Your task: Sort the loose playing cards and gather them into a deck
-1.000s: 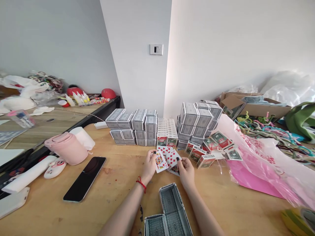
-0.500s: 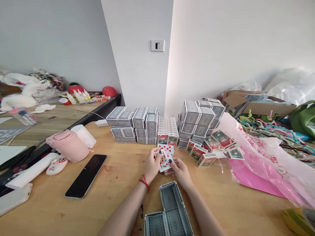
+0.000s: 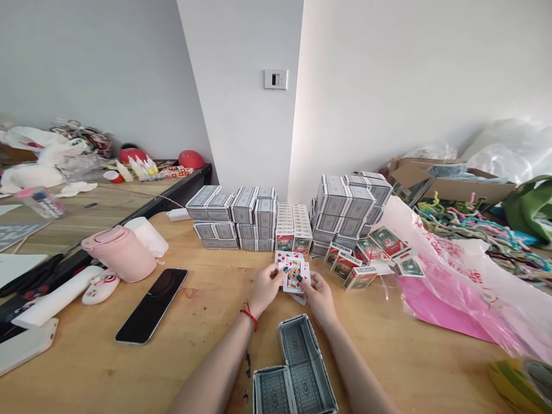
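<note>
Several playing cards [image 3: 295, 278] are spread between my hands, a king of diamonds face up at the front. My left hand [image 3: 266, 287], red string on its wrist, pinches their left side with the thumb on top. From the right, my right hand [image 3: 318, 296] grips the cards, its dark-nailed thumb on the king. Other red-suited cards show partly behind it; their lower parts are hidden. Close to me, between my forearms, lies an L-shaped open box [image 3: 302, 345] made of patterned card backs. Behind the cards stand two rows of small card packs [image 3: 293, 227].
Card-covered blocks are stacked at the back left [image 3: 233, 215] and back right [image 3: 345, 207]. Loose card boxes [image 3: 345, 267] lie right of my hands beside pink plastic sheeting [image 3: 448, 305]. Left are a phone [image 3: 152, 306] and a pink cup [image 3: 121, 253]. Tape [image 3: 521, 385] sits at the lower right.
The king of diamonds has turned from tilted to upright and shifted right. More cards now show fanned around it. My right thumb has moved onto its face.
</note>
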Demonstrator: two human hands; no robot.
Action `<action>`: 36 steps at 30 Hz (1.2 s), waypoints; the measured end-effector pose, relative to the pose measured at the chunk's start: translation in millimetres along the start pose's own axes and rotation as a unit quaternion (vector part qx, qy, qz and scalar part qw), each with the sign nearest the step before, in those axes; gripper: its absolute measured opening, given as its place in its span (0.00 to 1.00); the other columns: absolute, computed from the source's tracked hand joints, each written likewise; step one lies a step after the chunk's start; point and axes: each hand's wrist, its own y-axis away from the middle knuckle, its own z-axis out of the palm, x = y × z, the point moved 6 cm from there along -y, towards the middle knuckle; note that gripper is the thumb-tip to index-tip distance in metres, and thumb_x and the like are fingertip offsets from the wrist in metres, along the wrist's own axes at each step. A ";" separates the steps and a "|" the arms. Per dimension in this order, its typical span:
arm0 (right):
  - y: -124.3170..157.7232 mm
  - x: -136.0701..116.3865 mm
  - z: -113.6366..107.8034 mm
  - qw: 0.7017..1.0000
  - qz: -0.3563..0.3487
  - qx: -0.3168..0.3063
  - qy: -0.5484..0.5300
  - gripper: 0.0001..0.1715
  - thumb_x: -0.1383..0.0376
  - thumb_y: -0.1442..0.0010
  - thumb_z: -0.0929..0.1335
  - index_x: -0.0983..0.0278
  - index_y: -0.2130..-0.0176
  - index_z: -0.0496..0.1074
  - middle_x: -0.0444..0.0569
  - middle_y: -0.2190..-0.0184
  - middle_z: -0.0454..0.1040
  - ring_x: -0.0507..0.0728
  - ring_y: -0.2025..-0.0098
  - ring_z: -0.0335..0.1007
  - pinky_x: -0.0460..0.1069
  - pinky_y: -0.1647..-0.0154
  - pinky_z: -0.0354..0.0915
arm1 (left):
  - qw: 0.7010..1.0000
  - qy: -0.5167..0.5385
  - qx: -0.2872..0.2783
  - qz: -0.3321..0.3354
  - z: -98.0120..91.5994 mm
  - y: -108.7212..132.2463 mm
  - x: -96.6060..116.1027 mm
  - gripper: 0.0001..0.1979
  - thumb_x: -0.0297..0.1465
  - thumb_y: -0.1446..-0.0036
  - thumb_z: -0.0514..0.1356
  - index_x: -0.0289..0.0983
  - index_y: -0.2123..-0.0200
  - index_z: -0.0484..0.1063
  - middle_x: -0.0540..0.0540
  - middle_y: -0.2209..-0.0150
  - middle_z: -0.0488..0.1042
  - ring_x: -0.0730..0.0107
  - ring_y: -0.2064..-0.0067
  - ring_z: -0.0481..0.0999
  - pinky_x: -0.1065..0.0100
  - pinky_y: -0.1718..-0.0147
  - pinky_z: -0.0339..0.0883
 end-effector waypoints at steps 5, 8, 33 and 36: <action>-1.0 1.1 -2.9 0.999 -0.016 0.018 0.035 0.18 0.56 0.57 0.70 0.65 0.69 0.65 0.46 0.74 0.74 0.53 0.74 0.71 0.47 0.72 0.68 | 1.000 -0.006 -0.022 0.002 0.9 -0.5 2.3 0.12 0.37 0.52 0.54 0.33 0.77 0.64 0.51 0.79 0.64 0.77 0.77 0.61 0.75 0.78 0.54; -1.0 3.8 -3.2 0.999 -0.008 0.012 0.047 0.19 0.56 0.57 0.70 0.65 0.69 0.65 0.46 0.75 0.74 0.54 0.75 0.71 0.47 0.73 0.67 | 1.000 -0.001 -0.004 0.000 -2.7 -1.2 4.0 0.14 0.37 0.51 0.52 0.33 0.80 0.61 0.53 0.82 0.60 0.78 0.78 0.58 0.75 0.79 0.51; 2.7 4.0 -2.6 0.998 0.018 0.009 0.059 0.21 0.53 0.58 0.69 0.66 0.69 0.68 0.49 0.73 0.76 0.57 0.73 0.72 0.50 0.72 0.67 | 1.000 -0.013 -0.004 0.011 -4.3 3.4 8.9 0.17 0.42 0.52 0.53 0.32 0.77 0.68 0.50 0.79 0.66 0.76 0.77 0.61 0.74 0.78 0.55; 3.1 3.1 -2.0 0.997 0.018 0.011 0.075 0.21 0.52 0.59 0.69 0.66 0.71 0.68 0.48 0.76 0.75 0.56 0.76 0.71 0.49 0.75 0.67 | 1.000 -0.026 0.001 0.009 -4.6 3.1 5.8 0.18 0.42 0.52 0.53 0.32 0.78 0.67 0.50 0.80 0.65 0.76 0.77 0.61 0.75 0.79 0.54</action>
